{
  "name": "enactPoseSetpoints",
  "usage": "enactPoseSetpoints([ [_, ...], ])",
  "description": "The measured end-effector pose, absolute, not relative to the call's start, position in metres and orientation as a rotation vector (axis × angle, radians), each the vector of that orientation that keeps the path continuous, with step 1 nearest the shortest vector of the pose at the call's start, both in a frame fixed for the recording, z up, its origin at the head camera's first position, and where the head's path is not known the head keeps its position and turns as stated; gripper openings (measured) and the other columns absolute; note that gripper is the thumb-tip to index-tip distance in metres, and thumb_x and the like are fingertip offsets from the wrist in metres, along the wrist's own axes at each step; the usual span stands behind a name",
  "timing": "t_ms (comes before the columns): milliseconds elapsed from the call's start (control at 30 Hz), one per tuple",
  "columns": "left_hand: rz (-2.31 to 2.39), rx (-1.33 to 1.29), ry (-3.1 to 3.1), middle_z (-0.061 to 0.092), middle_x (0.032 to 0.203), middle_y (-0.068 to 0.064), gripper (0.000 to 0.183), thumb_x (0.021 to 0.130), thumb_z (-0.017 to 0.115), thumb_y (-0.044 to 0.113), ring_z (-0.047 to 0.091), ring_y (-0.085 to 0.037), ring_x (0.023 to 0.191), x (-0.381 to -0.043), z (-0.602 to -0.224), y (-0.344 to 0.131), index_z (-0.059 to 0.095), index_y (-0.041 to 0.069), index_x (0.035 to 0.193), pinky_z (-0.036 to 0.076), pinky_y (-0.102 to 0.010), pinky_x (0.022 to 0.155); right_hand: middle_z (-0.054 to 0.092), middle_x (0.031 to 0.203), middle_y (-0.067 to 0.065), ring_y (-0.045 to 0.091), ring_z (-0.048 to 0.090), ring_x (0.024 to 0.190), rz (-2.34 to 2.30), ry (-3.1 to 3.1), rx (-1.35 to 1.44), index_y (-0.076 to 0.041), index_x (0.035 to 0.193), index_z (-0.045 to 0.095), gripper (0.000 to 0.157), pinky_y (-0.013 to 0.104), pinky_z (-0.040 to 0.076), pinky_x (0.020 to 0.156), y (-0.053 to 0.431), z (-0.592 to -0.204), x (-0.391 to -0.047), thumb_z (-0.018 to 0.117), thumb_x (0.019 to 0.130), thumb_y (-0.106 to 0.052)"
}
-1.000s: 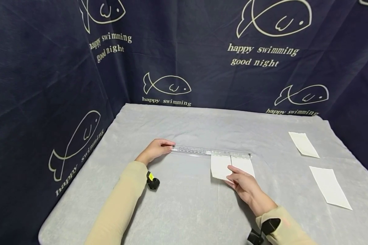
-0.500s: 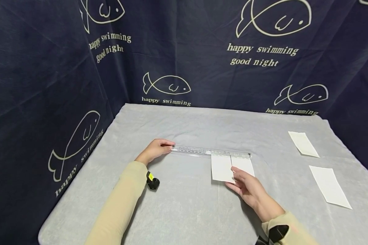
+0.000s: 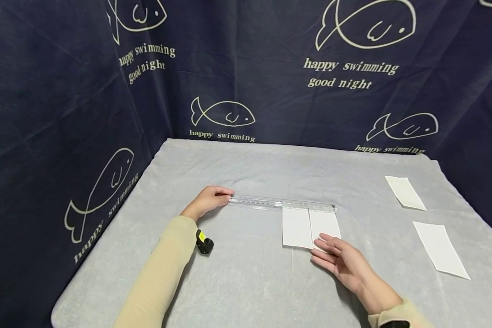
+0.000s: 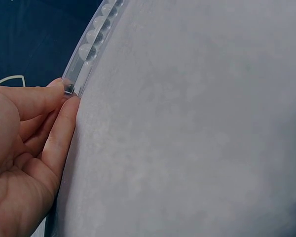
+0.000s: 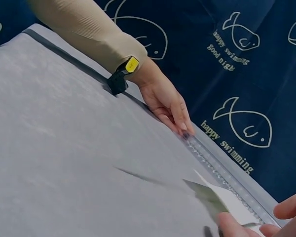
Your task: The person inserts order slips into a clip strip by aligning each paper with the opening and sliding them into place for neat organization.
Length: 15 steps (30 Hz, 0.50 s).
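Observation:
A clear plastic ruler (image 3: 266,202) with a row of rounded shapes lies crosswise over the grey cloth. My left hand (image 3: 208,200) pinches its left end between thumb and fingers; in the left wrist view that hand (image 4: 34,133) is close up at the ruler's tip (image 4: 91,47). Under the right part of the ruler extends a white paper (image 3: 296,228), split by a thin dark line into two panels. My right hand (image 3: 346,264) is at the paper's near right edge, fingers loosely extended and apart. In the right wrist view part of the paper (image 5: 232,202) stands raised beside the fingertips.
Two white paper pieces lie at the right, one farther back (image 3: 407,193) and a larger one (image 3: 442,250) nearer. A grey cloth (image 3: 238,287) covers the table. Dark blue curtains (image 3: 279,91) with fish drawings rise behind it and at the left.
My right hand has drawn back toward the near right, its fingers loosening from the paper's near edge. More of the paper shows, and it looks flatter. The left hand and ruler have stayed put.

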<state>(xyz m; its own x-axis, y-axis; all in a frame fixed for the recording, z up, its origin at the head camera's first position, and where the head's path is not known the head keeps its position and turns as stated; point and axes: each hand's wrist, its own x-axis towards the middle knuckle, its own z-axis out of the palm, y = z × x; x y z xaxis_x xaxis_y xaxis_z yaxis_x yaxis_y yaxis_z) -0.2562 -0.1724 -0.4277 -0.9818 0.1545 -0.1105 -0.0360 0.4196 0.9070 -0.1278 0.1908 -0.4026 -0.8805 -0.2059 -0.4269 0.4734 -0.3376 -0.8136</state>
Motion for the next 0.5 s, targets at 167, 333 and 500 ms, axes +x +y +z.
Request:
enactPoseSetpoints([
  [167, 1.616, 0.104, 2.487, 0.060, 0.118, -0.010, 0.026, 0.088, 0.063, 0.006, 0.053, -0.019, 0.103, -0.256, -0.428, -0.173, 0.067, 0.005, 0.114, 0.045, -0.030, 0.089, 0.063, 0.106, 0.007, 0.024, 0.062, 0.097, -2.229, 1.487, 0.317, 0.000, 0.138, 0.030, 0.042, 0.041, 0.046, 0.092, 0.201, -0.404, -0.127, 0.040, 0.100, -0.014],
  [333, 1.622, 0.108, 2.486, 0.060, 0.118, -0.010, 0.026, 0.088, 0.063, 0.006, 0.053, -0.019, 0.103, -0.257, -0.430, -0.173, 0.068, 0.005, 0.113, 0.044, -0.031, 0.090, 0.064, 0.105, 0.008, 0.025, 0.062, 0.098, -2.266, 1.432, 0.281, -0.009, 0.118, 0.053, 0.022, 0.040, 0.045, 0.092, 0.219, -0.408, -0.129, 0.040, 0.100, -0.014],
  [500, 1.632, 0.093, 2.482, 0.061, 0.116, -0.009, 0.026, 0.088, 0.063, 0.006, 0.054, -0.019, 0.102, -0.256, -0.429, -0.173, 0.068, 0.006, 0.113, 0.044, -0.030, 0.089, 0.065, 0.103, 0.008, 0.024, 0.062, 0.097, -2.340, 1.360, 0.264, -0.014, 0.101, 0.062, 0.023, 0.041, 0.046, 0.091, 0.243, -0.411, -0.134, 0.039, 0.100, -0.013],
])
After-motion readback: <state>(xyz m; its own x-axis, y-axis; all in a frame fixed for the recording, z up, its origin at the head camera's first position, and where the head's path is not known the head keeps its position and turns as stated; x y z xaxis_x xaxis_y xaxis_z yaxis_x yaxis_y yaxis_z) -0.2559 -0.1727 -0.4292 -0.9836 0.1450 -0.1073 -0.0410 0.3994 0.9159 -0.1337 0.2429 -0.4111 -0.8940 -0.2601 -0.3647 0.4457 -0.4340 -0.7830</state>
